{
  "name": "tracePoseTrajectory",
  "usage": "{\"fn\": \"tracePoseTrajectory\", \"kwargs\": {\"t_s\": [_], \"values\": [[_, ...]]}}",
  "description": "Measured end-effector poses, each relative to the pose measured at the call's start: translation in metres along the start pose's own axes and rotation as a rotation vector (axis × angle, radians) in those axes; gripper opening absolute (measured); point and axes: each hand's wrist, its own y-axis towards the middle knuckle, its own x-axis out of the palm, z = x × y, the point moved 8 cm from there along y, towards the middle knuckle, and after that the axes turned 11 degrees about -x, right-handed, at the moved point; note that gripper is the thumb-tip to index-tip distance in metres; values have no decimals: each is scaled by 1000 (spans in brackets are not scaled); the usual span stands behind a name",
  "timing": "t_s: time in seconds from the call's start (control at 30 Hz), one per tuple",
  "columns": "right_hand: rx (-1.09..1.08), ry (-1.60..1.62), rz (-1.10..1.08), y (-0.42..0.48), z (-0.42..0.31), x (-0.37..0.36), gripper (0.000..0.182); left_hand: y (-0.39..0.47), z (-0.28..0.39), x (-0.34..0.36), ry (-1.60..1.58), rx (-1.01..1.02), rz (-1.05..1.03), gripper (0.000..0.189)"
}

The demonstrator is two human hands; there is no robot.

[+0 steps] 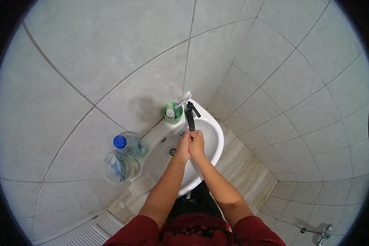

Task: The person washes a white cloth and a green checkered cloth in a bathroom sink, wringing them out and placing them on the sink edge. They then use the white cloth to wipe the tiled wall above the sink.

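Over the basin of a white ceramic washbasin (217,135), my left hand (182,147) and my right hand (197,144) are pressed together just below the spout of a black faucet (190,118). The fingers of both hands are curled against each other. I see no object between them, though the palms are hidden. Whether water runs from the spout is too small to tell. The round metal drain (172,151) lies to the left of my left hand. An overflow hole (163,140) sits in the basin wall behind it.
A green cup (173,121) with a toothbrush (184,100) and a tube (170,113) stands left of the faucet. A blue-capped plastic bottle (130,146) and a second clear container (120,167) are on the left. Tiled walls enclose the corner; a white radiator (95,233) is lower left.
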Motion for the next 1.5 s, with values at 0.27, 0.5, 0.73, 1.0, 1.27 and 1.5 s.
{"fn": "tracePoseTrajectory", "kwargs": {"t_s": [0.27,0.5,0.73,1.0,1.27,1.5], "values": [[262,381,215,-39,32,-11,18,19,6,-55,-65,34,263,24],[950,1429,-2,-38,43,49,29,-20,-2,-20,-122,138,106,42],[335,669,50,-36,33,51,20,-6,18,-68,278,298,377,36],[363,378,-164,-11,47,44,14,-2,-11,-31,31,126,105,39],[-52,228,-24,-31,-2,37,34,-17,25,-34,221,7,421,40],[617,720,124,-24,56,32,34,-7,-33,-26,140,-21,46,46]]}}
